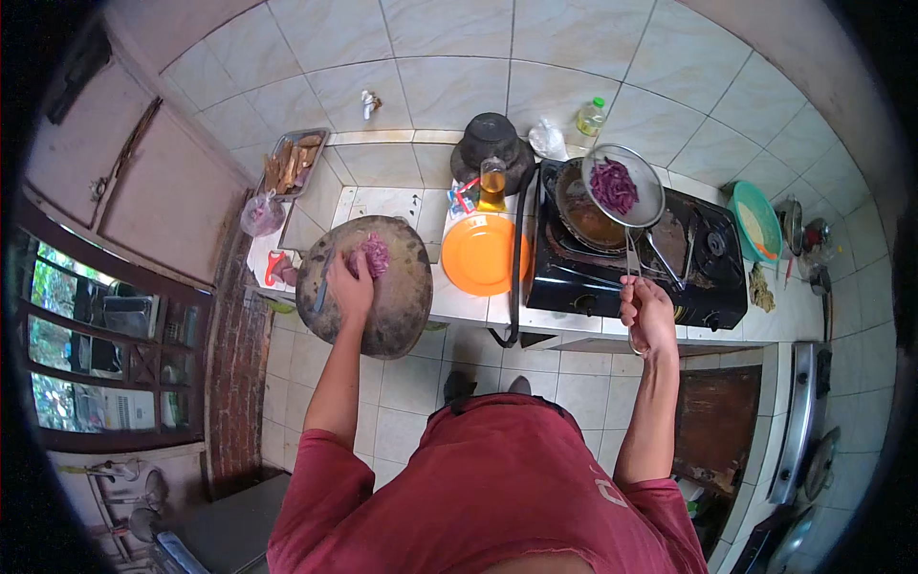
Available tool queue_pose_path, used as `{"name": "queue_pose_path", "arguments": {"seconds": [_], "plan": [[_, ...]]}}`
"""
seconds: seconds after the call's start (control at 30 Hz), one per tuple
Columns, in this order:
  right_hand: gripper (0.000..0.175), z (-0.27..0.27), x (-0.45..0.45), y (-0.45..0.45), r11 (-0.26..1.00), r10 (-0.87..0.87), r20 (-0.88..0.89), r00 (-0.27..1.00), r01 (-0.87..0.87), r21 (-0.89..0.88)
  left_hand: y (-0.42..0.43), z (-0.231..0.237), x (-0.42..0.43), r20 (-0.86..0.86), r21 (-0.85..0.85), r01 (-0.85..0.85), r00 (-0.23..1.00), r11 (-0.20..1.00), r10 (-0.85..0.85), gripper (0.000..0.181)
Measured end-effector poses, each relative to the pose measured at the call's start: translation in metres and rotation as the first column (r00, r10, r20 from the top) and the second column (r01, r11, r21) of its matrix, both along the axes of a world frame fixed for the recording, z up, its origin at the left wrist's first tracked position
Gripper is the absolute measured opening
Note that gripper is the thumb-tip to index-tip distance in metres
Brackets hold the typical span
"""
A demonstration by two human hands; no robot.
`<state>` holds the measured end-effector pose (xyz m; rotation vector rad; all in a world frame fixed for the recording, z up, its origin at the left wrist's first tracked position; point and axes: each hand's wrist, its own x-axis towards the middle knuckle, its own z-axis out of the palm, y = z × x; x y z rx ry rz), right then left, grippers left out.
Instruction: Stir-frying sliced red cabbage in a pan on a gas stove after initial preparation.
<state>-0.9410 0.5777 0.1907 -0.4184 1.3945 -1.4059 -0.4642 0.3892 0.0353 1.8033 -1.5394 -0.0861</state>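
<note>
My right hand [649,312] grips the handle of a wire mesh strainer [599,161], which holds purple shredded pieces, likely vegetable. The strainer is over the right side of a frying pan [574,201] with brownish liquid, on a black gas stove [559,287]. My left hand [353,283] is on a round wooden chopping board [391,316], its fingers at a heap of chopped purple pieces [376,255]. Whether they pinch any is hidden. A knife [320,290] lies on the board, left of that hand. Between board and stove sits an orange plate [484,255].
Behind the plate stand a glass of yellow liquid [493,186] and a dark pot [490,140]. A black hose [516,273] runs along the stove's left side. Right of the stove is a green basin [764,240]. A metal tray [315,147] of brown pieces sits at the back left.
</note>
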Motion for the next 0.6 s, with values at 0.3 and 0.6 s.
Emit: {"name": "queue_pose_path", "arguments": {"seconds": [0.3, 0.6], "plan": [[0.024, -0.014, 0.012, -0.005, 0.997, -0.071, -0.093, 0.993, 0.072, 0.009, 0.036, -0.071, 0.023, 0.19, 0.231, 0.052, 0.977, 0.971, -0.098, 0.125], [0.023, -0.012, 0.031, -0.008, 0.995, -0.092, -0.078, 0.993, 0.094, 0.025, 0.003, -0.06, 0.015, 0.067, 0.182, 0.249, 0.962, 0.951, -0.264, 0.135]]}}
